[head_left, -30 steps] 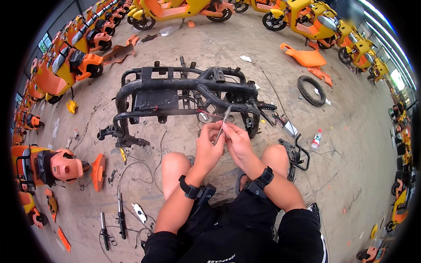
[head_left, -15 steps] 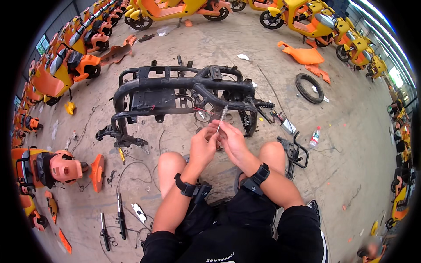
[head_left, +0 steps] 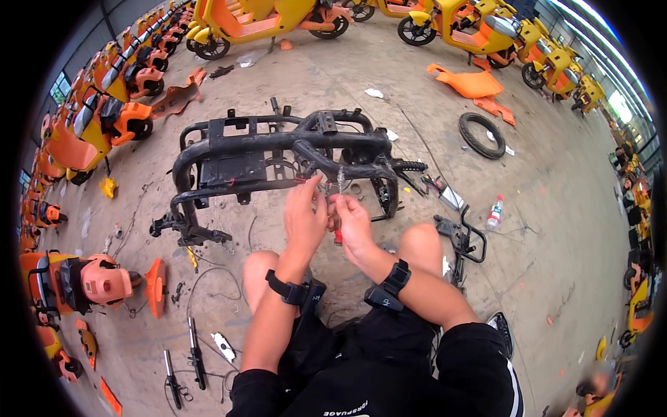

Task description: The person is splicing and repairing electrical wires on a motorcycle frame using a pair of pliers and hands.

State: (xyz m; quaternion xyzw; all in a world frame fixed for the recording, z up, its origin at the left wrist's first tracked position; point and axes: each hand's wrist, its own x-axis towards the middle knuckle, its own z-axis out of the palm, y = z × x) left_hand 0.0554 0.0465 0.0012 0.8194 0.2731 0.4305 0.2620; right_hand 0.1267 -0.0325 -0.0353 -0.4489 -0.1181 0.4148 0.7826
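A scooter repair or dismantling yard: rows of orange and yellow scooters line a concrete floor, where a stripped black frame, loose tyre and orange body panels lie scattered.

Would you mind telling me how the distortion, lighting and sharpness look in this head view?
Head view: strong fisheye bending, with a black rim at the corners; soft, even daylight with faint shadows; the left hand, right hand and black scooter frame look sharp, while the rim smears.
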